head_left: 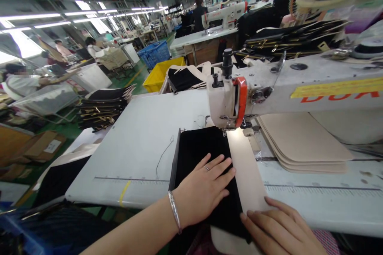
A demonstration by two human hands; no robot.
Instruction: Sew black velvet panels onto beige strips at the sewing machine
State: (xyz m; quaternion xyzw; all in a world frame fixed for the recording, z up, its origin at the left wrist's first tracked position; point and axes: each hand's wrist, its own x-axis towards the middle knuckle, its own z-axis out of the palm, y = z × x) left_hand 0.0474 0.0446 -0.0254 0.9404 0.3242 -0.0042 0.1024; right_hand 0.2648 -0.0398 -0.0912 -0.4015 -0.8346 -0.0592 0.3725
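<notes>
My left hand [202, 191] lies palm down, fingers spread; my right hand [281, 227] reaches in low, fingers together.

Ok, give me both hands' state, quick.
Left hand: open, fingers spread on the black fabric.
Right hand: on the beige strip; can't tell whether its grip is closed.

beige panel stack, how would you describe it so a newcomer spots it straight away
Find the nearest sewing machine, white with a red-orange guard. Under its long arm lies the stack of beige panels with rounded corners. Unlike the beige piece by the right hand, it has no black fabric against it.
</notes>
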